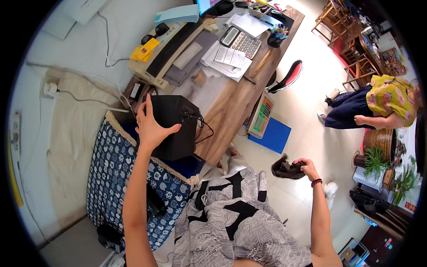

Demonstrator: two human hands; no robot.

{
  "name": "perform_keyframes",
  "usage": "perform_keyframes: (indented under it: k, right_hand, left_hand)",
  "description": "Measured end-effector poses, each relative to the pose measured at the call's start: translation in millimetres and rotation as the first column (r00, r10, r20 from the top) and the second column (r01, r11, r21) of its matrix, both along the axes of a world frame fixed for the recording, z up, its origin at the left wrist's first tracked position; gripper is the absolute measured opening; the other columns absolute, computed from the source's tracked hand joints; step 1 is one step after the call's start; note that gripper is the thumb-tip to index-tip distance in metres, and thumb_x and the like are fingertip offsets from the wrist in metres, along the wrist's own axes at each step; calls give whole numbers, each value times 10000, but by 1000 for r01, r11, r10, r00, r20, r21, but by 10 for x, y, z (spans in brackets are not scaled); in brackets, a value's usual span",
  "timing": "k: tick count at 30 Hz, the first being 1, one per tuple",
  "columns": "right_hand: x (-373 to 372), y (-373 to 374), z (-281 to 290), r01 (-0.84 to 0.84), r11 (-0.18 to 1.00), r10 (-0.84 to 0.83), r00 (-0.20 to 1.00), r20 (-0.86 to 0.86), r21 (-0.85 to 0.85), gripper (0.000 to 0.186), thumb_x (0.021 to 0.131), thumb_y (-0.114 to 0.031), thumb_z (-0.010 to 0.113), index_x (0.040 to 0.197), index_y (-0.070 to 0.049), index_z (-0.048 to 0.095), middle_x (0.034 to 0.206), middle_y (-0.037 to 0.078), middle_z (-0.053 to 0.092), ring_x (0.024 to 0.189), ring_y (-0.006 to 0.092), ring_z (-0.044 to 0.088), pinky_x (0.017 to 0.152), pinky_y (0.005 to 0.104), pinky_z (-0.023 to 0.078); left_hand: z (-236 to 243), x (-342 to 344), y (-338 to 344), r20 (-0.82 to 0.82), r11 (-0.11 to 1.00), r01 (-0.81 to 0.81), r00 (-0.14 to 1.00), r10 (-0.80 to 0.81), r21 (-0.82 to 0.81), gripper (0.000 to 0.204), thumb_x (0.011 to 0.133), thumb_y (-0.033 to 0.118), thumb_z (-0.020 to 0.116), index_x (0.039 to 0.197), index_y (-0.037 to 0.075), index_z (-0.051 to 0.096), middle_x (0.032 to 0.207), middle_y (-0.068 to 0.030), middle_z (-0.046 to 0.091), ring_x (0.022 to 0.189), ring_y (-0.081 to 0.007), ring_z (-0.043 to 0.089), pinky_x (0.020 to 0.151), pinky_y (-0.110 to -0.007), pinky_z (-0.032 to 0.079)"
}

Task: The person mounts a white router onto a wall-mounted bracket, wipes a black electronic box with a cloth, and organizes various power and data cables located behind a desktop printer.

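Observation:
A black box-shaped device with dark cables on its right face stands at the near left corner of the wooden desk. My left hand lies against its left side and top, with thumb and fingers spread wide apart. Out to the right, over the floor, my right hand is closed on a crumpled dark brown cloth, which hangs to the left of the fingers. A blue patterned cover with a beige fringe drapes below and around the black device.
On the wooden desk are a printer, papers, a calculator and a pen holder. A scale and a blue board sit beside it. Another person stands at the right, near wooden chairs and potted plants.

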State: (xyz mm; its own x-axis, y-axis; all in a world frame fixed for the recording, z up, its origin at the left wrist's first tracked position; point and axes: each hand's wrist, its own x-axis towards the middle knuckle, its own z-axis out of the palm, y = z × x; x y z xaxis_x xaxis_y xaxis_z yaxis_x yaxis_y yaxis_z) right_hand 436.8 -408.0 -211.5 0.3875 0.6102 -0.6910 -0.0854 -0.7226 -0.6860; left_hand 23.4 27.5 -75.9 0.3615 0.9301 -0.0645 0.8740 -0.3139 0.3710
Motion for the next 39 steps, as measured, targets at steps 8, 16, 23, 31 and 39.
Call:
perform_keyframes:
  k: [8, 16, 23, 31, 39]
  right_hand:
    - [-239, 186, 97, 253, 947, -236, 966, -107, 200, 436, 609, 43, 456, 1005, -3, 633, 981, 53, 628, 929, 150, 577, 805, 235, 461]
    - [-400, 395, 417, 411, 837, -320, 903, -286, 361, 552, 647, 72, 459, 1184, -24, 542, 1095, 71, 620, 1001, 156, 585, 877, 254, 464]
    - [-755, 1105, 713, 383, 825, -139, 850, -508, 415, 574, 680, 74, 465, 1239, -57, 435, 1189, 101, 578, 1112, 176, 550, 950, 281, 431]
    - [-1402, 2250, 432, 487, 786, -28, 644, -765, 381, 446, 855, -87, 411, 1294, -60, 486, 1219, 51, 544, 1110, 134, 513, 950, 259, 404]
    - [-2443, 3067, 60, 373, 768, 84, 747, -659, 521, 528, 884, 45, 441, 1361, -131, 296, 1335, 92, 409, 1237, 199, 376, 1004, 284, 324]
  left_hand:
    - [-183, 395, -10, 26, 998, -40, 999, 39, 38, 1260, 522, 466, 854, 1517, 248, 113, 1431, -161, 278, 1286, -405, 338, 973, -609, 323]
    - [-245, 593, -224, -101, 997, -58, 993, 64, 58, 1219, 574, 490, 826, 1522, 298, 84, 1515, -132, 194, 1352, -421, 250, 937, -740, 266]
    - [-283, 594, -206, -137, 998, -26, 990, 33, 54, 1271, 560, 582, 806, 1525, 225, 59, 1551, -182, 84, 1351, -481, 207, 939, -727, 252]
    - [-227, 281, -491, -102, 998, 27, 995, -21, 56, 1140, 688, 619, 722, 1525, 174, 90, 1562, -178, 80, 1405, -451, 135, 1063, -669, 164]
    - [-519, 1, -696, -154, 985, -15, 987, 42, 170, 1103, 708, 644, 688, 1523, 158, 126, 1554, -178, 123, 1396, -421, 172, 1075, -606, 196]
